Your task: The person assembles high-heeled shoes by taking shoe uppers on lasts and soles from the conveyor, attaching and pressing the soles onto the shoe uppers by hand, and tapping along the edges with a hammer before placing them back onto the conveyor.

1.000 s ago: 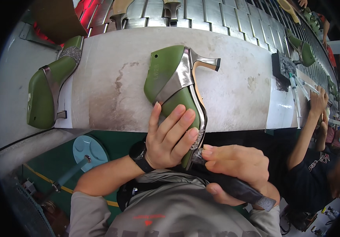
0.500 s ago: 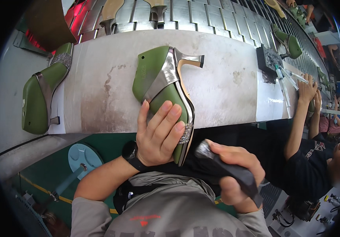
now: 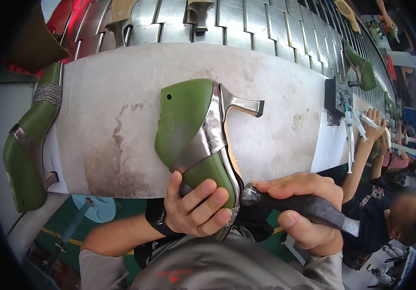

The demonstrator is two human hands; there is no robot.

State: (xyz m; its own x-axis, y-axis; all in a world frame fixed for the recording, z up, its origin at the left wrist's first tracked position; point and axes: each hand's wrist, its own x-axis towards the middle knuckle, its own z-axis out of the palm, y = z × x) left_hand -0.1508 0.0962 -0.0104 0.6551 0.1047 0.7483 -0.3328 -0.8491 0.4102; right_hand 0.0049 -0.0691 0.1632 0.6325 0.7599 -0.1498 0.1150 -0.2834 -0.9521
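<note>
A high-heeled sandal [image 3: 212, 128] with pewter-coloured straps is fitted on a green shoe last [image 3: 186, 116], heel pointing right, toe toward my body. My left hand [image 3: 198, 203] wraps round its forefoot, fingers over the green upper side, next to a glittery toe strap [image 3: 233, 215]. My right hand [image 3: 312, 205] grips a dark hammer [image 3: 307, 208] by its head. The rounded bright face touches or nearly touches the sole's edge near the toe; a flat bright end sticks out to the right. The hammer's handle is hidden.
The stained pale worktable [image 3: 135, 159] lies beneath. Another lasted sandal [image 3: 26, 145] rests at the left. A metal slat conveyor [image 3: 266, 29] carries shoes behind. A dark block [image 3: 333, 99] and syringes [image 3: 350, 133] lie at the right, near a co-worker's hands [image 3: 374, 123].
My right hand has raised the hammer and brought its face to the sole near the toe. The shoe sits slightly lower in view, still in my left hand.
</note>
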